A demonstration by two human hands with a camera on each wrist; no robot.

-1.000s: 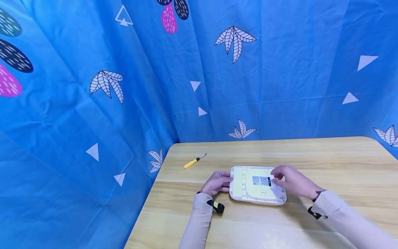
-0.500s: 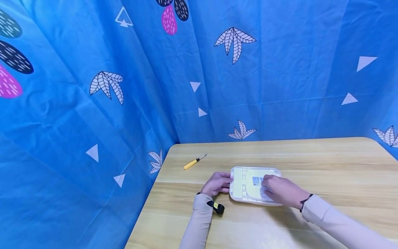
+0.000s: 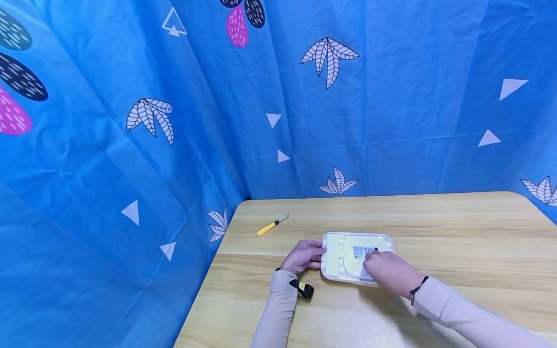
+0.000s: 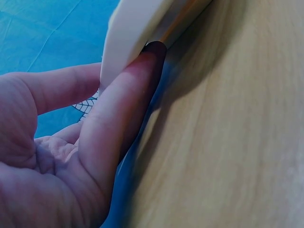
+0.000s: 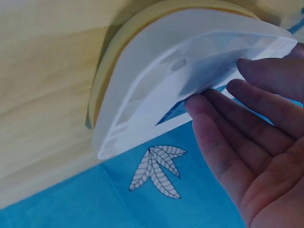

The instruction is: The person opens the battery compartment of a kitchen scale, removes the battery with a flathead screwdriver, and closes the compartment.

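Slid nearer across the white plastic device (image 3: 358, 257): right hand (image 3: 388, 273), fingers flat and relaxed on its labelled underside. Left hand (image 3: 303, 256) pinching the left edge. Lying mid-bench (image 3: 457, 227). Could skid or tip under uneven pressing.

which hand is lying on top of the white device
The right hand: its fingers rest on the white device near the label, while the left hand holds only its left edge.

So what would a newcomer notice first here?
Probably the white device, lying mid-table with both hands on it: the left hand holds its left edge and the right hand rests on top. Next, the bright blue patterned cloth behind, and a yellow screwdriver lying apart.
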